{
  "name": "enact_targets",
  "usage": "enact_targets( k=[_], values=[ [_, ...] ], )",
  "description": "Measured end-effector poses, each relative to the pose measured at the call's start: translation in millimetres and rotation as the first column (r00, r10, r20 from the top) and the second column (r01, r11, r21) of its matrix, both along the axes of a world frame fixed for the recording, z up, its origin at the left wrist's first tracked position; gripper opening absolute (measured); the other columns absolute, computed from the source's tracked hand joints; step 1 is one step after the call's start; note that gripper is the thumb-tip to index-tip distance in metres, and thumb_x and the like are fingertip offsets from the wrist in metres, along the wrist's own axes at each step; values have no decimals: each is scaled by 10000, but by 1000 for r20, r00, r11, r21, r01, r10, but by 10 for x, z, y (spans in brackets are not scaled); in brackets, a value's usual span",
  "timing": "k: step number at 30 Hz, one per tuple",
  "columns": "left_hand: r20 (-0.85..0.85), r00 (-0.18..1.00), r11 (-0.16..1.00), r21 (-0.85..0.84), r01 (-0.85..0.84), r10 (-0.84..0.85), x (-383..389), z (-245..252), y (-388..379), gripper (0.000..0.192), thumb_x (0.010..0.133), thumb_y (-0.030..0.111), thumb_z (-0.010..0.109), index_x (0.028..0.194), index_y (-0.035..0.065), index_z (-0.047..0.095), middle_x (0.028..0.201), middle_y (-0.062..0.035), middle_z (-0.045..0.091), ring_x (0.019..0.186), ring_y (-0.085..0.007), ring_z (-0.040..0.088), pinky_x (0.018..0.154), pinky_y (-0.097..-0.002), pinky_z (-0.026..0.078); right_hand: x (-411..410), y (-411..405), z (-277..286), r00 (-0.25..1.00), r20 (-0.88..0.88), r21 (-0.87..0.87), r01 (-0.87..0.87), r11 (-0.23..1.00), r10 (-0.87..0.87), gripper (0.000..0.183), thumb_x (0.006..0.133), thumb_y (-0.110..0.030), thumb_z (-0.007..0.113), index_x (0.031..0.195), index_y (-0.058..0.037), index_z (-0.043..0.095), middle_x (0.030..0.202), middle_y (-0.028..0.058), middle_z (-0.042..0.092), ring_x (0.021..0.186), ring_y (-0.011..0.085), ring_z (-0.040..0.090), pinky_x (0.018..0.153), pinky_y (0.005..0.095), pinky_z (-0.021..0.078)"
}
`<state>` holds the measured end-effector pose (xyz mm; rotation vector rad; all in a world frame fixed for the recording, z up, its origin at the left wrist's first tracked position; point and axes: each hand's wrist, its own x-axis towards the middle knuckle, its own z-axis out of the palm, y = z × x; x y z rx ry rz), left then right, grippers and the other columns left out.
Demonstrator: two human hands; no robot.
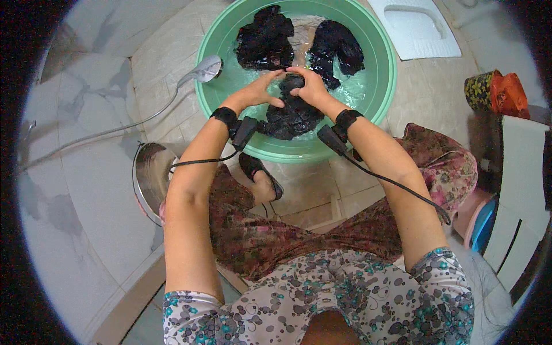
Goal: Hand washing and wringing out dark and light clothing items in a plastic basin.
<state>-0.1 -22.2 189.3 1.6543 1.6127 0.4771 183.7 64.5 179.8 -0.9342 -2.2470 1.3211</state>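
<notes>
A large round green plastic basin holds water and several dark wet cloths. My left hand is over the near middle of the basin, its fingers spread at the left edge of a black wet cloth. My right hand is curled against the top of the same cloth, thumb and fingers around its upper end; how firmly it grips does not show. Farther back lie a black cloth bundle on the left and another black cloth on the right, with a pale cloth between them.
A shower head with a metal hose rests at the basin's left rim. A metal bucket stands by my left arm. A white squat toilet lies back right, and a patterned pot at the right. Cables run from both wrist straps.
</notes>
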Motion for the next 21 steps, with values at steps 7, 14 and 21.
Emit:
enact_targets(
  k=[7,14,21],
  values=[
    [2,999,997,61,39,-39,213,495,-87,734,560,377,799,1131,-6,542,1093,-186,571,1018,-293,541,886,-361,411,48,-27,252,982,-106,-482,-188,856,156,641,570,-74,774,1162,-60,526,1007,80,597,904,189,566,817,305,449],
    [-279,958,996,-51,-78,61,251,1123,-212,248,642,151,547,856,106,662,752,-202,598,748,-355,578,668,-398,457,36,20,800,804,534,187,-416,890,264,352,577,-255,786,801,-12,663,668,154,618,653,293,601,640,366,470],
    [-48,990,869,486,-96,136,-249,979,-341,216,702,158,486,754,-26,585,653,-155,583,641,-302,582,629,-401,442,40,18,749,950,123,-220,-257,941,288,252,763,-227,659,847,10,637,653,22,594,596,117,517,578,283,429]
  ],
)
